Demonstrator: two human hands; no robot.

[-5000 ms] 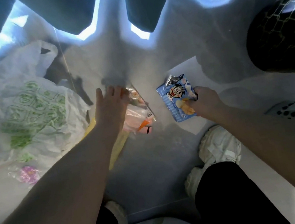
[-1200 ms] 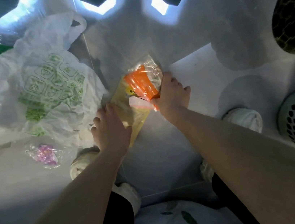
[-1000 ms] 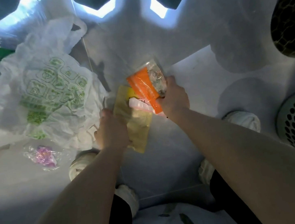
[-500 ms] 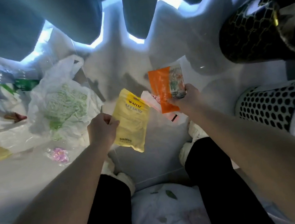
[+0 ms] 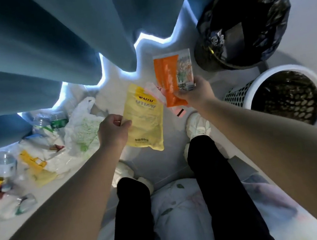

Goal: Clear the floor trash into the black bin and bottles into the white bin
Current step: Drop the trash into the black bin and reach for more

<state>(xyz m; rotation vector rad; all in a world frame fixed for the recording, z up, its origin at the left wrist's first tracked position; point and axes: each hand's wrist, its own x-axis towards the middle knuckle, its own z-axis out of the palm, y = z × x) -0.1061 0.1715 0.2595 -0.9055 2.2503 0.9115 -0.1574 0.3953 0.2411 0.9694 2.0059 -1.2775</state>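
Observation:
My left hand [image 5: 113,131] grips a yellow pouch [image 5: 143,120] by its left edge, held above the floor. My right hand [image 5: 195,92] holds an orange snack packet [image 5: 170,77] upright, with a pale pink wrapper [image 5: 155,93] tucked behind it. The black bin [image 5: 242,24], lined with a black bag, stands at the upper right, just right of the orange packet. Below it stands the white perforated bin [image 5: 279,99]. Clear plastic bottles [image 5: 6,163] lie on the floor at the far left.
Blue curtains [image 5: 51,43] hang across the top left. A white plastic bag with green print [image 5: 84,130] and a yellow-and-white bag [image 5: 38,167] lie among the litter on the left floor. My legs and white shoes [image 5: 197,126] are below my hands.
Both hands have lifted the yellow pouch and the orange packet off the floor. My view has risen and swung right, bringing both bins into sight.

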